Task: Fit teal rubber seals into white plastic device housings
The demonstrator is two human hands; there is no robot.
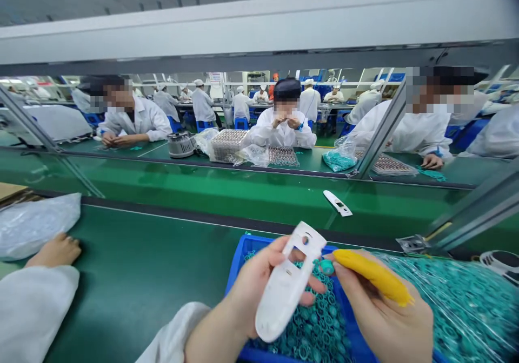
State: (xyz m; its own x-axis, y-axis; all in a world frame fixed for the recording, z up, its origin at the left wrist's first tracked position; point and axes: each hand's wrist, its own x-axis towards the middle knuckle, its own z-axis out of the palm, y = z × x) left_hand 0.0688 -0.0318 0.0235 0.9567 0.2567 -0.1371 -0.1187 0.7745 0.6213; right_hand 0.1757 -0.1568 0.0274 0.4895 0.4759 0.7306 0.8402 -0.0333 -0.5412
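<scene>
White plastic casing point(286, 293): long axis tilted, holed end pointing up and away, held closed-fingered in left hand point(247, 298) above blue bin point(239, 257). Yellow tool point(375, 275) gripped in right hand point(385, 317), teal ring point(326, 267) at tip.

A white plastic casing point(284, 293), long and flat with a rounded lower end and small holes near its top, stands tilted in the left hand point(249, 293). The right hand point(385, 320) pinches a yellow tapered stick point(373, 275). A teal rubber ring point(326, 267) shows between the casing and the stick, just above loose teal rings point(316, 320) heaped in a blue crate point(239, 260)
</scene>
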